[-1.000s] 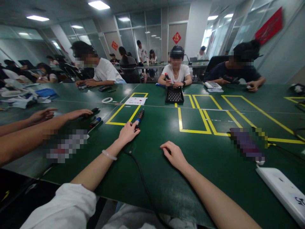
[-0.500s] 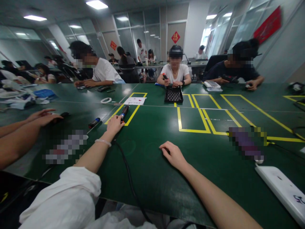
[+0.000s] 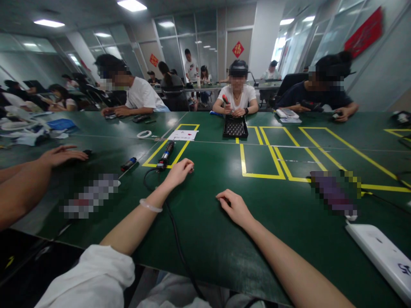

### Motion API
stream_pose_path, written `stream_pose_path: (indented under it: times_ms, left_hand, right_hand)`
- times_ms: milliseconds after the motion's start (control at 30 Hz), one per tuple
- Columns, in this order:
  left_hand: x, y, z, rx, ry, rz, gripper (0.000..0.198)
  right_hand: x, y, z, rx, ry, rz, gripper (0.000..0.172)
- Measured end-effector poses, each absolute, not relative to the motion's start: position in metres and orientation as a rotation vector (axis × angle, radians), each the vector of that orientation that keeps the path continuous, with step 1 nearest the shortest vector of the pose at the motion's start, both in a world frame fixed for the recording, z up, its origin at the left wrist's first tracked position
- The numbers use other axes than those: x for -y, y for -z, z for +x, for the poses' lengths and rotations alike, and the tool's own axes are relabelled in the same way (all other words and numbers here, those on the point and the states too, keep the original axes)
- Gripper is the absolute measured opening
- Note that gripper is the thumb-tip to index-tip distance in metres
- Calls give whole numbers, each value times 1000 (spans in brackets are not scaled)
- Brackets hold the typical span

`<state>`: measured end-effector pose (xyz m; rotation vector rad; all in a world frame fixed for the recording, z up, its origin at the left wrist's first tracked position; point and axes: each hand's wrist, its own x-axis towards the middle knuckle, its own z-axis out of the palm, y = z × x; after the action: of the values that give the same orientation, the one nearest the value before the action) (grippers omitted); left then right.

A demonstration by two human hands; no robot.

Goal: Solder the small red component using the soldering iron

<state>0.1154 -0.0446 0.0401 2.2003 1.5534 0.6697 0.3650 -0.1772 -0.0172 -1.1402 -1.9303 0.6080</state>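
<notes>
My left hand (image 3: 181, 172) is over the green table, just right of a corded cylindrical tool that looks like an electric screwdriver (image 3: 166, 155). Its fingers are curled together, and nothing shows in them. The tool lies inside a yellow tape outline (image 3: 150, 160), apart from the hand, and a black cable (image 3: 176, 235) runs from that area toward the table's near edge. Resting on the tabletop (image 3: 202, 231), my right hand (image 3: 236, 208) has its thumb apart from loosely bent fingers and holds nothing.
Another cylindrical tool (image 3: 129, 164) lies to the left, near a co-worker's hand (image 3: 64, 154). A paper sheet (image 3: 183, 135) sits beyond my left hand. Across the table, a person works over a black tray (image 3: 235, 127). A white power strip (image 3: 382, 256) is at right.
My left hand has let go of the cylindrical tool and moved right, with its fingers now curled. The tool stays in the tape outline. My right hand has hardly moved.
</notes>
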Motion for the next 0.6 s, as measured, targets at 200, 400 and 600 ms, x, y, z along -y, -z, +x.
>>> stream_pose_path:
  times_ms: [200, 400, 600]
  left_hand:
    - [113, -35, 169, -855, -558, 1851, 44]
    - [136, -39, 178, -707, -413, 1755, 50]
    - [134, -31, 177, -737, -480, 1796, 49]
  right_hand:
    - [178, 14, 363, 1770, -854, -1057, 24]
    - [181, 9, 361, 1833, -879, -987, 13]
    - [181, 8, 362, 1830, -880, -1031, 9]
